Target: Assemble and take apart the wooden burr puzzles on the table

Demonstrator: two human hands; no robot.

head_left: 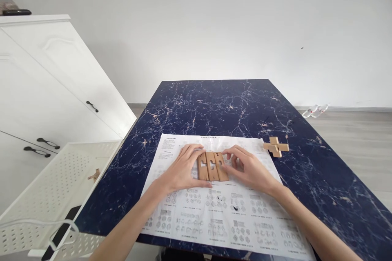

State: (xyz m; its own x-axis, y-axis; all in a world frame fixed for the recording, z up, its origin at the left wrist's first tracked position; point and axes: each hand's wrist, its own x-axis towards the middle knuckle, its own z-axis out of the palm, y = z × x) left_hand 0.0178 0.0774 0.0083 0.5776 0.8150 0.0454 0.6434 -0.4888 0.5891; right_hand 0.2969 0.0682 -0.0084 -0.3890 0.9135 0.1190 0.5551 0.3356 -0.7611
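Three notched wooden puzzle pieces lie side by side on a printed paper sheet (171,230). My left hand (177,172) curves around the left piece (202,173), fingers at its upper end and thumb along the lower end. The middle piece (210,157) has a cut-out and a dark mark near its bottom. On the right piece (223,175) a dark mark like a "2" or "Z" shows at the top. The fingertips of my right hand (252,171) press at that piece's right edge. Undersides of the pieces are hidden.
A cross-shaped wooden puzzle (275,147) rests at the sheet's upper right corner on the blue marbled table (208,106). At left, a white perforated surface (39,175) holds a small wooden piece (94,174) and a white cable (36,222). White cabinets (61,73) stand beyond. Clear bottles (315,111) are on the floor.
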